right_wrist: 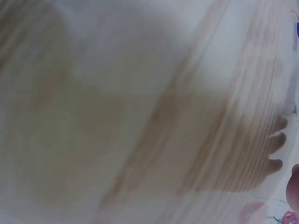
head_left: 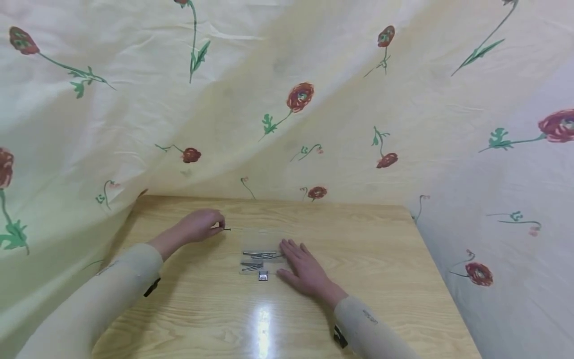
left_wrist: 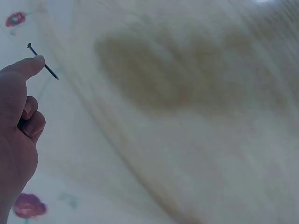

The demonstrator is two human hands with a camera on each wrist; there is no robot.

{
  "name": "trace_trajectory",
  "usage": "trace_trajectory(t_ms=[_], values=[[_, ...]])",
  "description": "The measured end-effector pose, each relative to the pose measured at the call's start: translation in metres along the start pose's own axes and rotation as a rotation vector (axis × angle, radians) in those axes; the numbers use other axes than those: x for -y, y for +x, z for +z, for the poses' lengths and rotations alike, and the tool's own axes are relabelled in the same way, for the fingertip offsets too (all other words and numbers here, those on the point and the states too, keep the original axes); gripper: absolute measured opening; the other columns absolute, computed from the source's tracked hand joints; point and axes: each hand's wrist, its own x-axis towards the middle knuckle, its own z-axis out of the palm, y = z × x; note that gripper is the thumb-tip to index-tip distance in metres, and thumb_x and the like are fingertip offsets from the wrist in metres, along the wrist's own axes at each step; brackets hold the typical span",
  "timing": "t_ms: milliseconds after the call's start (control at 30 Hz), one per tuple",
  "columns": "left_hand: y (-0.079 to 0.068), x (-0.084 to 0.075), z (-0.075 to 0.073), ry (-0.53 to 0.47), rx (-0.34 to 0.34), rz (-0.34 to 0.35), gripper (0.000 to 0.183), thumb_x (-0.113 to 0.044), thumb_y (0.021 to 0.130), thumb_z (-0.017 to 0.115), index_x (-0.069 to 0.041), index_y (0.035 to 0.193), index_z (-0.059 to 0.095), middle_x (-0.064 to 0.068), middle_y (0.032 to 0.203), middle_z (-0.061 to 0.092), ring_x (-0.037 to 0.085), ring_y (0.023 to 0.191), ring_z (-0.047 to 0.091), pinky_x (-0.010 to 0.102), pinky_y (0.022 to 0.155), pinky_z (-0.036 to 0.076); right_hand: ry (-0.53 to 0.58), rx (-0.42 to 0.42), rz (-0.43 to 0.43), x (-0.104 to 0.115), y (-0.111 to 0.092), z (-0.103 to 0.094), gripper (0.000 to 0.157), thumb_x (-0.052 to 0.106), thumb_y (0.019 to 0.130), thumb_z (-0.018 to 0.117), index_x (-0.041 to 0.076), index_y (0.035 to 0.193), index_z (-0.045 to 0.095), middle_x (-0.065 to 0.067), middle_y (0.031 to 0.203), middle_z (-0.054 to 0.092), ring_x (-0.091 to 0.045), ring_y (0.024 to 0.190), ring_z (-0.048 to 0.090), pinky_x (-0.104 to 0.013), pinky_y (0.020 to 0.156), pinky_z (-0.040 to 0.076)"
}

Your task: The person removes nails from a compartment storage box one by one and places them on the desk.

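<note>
My left hand (head_left: 203,225) is at the left of the table, pinching a small dark nail (left_wrist: 51,72). In the left wrist view the nail sticks out on both sides of the fingertip, its head at the upper end. A clear plastic box (head_left: 263,239) lies to the right of that hand. Longer metal nails (head_left: 259,254) lie in one of its sections, with shorter nails (head_left: 252,266) nearer the front. Spread straight, the fingers of my right hand (head_left: 309,271) rest at the box's right edge. Only a sliver of that hand shows in the right wrist view.
A small dark-and-white label or clasp (head_left: 263,275) sits at the box's front edge. The wood-grain table (head_left: 376,249) meets a cream cloth (head_left: 224,114) with red flowers at its back and sides. Light glares on the table in front of the box.
</note>
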Motion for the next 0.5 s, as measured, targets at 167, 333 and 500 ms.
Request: trace_trajectory(t_ms=[167,333,500], values=[[-0.007,0.016,0.020,-0.008,-0.005,-0.043,0.006,-0.008,0.097,0.078,-0.010,0.091,0.076,-0.001,0.090,0.075,0.017,0.084,0.071,0.040,0.077,0.061,0.013,-0.007,0.001,0.000,0.000,0.000,0.081,0.060,0.108,0.050,0.011,0.169,0.028,-0.008,0.176,0.025,-0.026,0.163,0.021,-0.051,0.132,0.015],[-0.013,0.023,0.033,-0.064,-0.043,-0.105,0.003,-0.007,0.098,0.077,-0.008,0.095,0.076,0.003,0.093,0.074,0.022,0.087,0.071,0.045,0.080,0.061,0.017,-0.004,0.002,0.001,0.000,0.000,0.081,0.059,0.108,0.051,0.011,0.169,0.029,-0.009,0.176,0.026,-0.028,0.163,0.022,-0.053,0.132,0.016],[-0.013,0.028,0.043,-0.060,-0.094,-0.127,0.005,-0.009,0.100,0.073,-0.008,0.096,0.076,0.002,0.094,0.072,0.021,0.086,0.069,0.046,0.080,0.061,0.000,0.020,0.010,0.000,-0.001,-0.001,0.081,0.060,0.108,0.049,0.012,0.170,0.026,-0.007,0.177,0.023,-0.025,0.164,0.019,-0.051,0.132,0.015]])
